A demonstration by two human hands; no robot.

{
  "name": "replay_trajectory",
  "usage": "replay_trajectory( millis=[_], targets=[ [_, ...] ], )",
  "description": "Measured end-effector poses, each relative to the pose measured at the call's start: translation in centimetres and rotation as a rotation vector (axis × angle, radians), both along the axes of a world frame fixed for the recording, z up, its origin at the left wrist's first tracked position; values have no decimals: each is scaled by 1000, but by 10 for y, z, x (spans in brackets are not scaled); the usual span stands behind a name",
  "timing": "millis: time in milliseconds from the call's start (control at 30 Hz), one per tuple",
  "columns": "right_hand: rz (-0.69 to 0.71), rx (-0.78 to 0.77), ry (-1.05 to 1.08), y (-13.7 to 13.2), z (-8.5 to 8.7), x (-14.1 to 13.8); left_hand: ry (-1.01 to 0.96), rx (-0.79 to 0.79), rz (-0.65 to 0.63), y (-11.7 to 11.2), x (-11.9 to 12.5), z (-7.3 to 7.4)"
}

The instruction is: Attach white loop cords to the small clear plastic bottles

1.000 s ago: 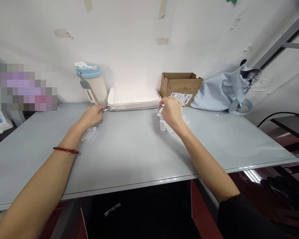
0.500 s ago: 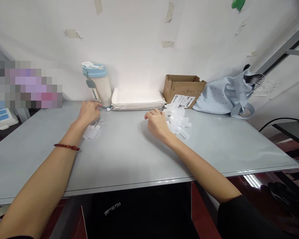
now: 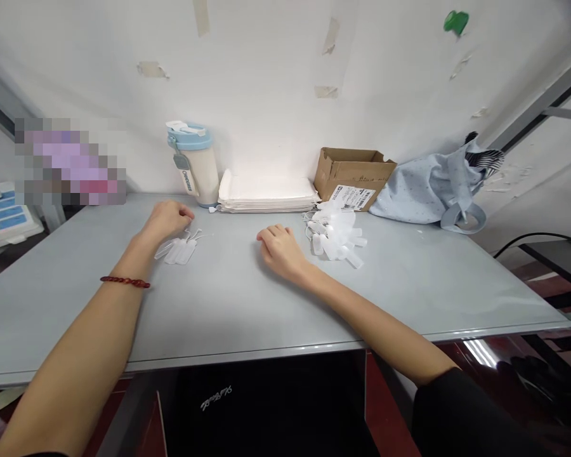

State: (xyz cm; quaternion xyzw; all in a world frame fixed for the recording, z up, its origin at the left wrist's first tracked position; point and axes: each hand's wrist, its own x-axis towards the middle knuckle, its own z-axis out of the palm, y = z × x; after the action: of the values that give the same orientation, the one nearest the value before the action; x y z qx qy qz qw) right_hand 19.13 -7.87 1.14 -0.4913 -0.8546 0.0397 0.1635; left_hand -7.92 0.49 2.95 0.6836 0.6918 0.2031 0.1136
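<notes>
My left hand (image 3: 169,218) hovers at or rests on the tabletop in front of the tumbler, its fingers curled in. Whatever they may hold is hidden. By its wrist lies a small group of white plastic tags (image 3: 184,251) with thin strings, partly covered by my forearm. My right hand (image 3: 282,251) is palm down at the middle of the table, fingers bent under, so their contents cannot be seen. To its right, apart from it, is a loose heap of white tags (image 3: 335,235) with strings.
Along the wall stand a cream tumbler with a blue lid (image 3: 197,165), a stack of white padded envelopes (image 3: 269,193), an open cardboard box (image 3: 352,174) and a light blue cloth bag (image 3: 419,190). The grey table's front edge (image 3: 247,353) runs close to me.
My right hand has moved left, away from the heap of tags. My left hand's fingers have curled in from a more stretched pose. The camera view has shifted slightly.
</notes>
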Motion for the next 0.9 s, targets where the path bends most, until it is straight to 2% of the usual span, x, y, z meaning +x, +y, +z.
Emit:
replay_trajectory(
  millis=[167, 300, 400, 467, 567, 700, 833, 900],
  targets=[
    [133, -56, 92, -3, -1, -40, -59, 67, 20, -6, 6, 8],
    [203, -120, 164, 5, 0, -81, -148, 127, 68, -12, 10, 15],
    [193, -159, 173, 13, 1, -106, -251, 140, 96, -15, 13, 18],
    [177, -194, 165, 17, 1, -117, -407, 158, 122, -16, 16, 18],
    [158, -238, 134, 20, 1, -125, -657, 199, 172, -17, 21, 18],
    [146, -268, 126, 20, -1, -126, -791, 182, 205, -19, 26, 19],
    [165, -271, 247, 21, -5, -112, -912, 58, 197, -23, 26, 22],
    [206, -257, 369, 21, -8, -97, -997, -33, 130, -26, 29, 23]
  ],
)
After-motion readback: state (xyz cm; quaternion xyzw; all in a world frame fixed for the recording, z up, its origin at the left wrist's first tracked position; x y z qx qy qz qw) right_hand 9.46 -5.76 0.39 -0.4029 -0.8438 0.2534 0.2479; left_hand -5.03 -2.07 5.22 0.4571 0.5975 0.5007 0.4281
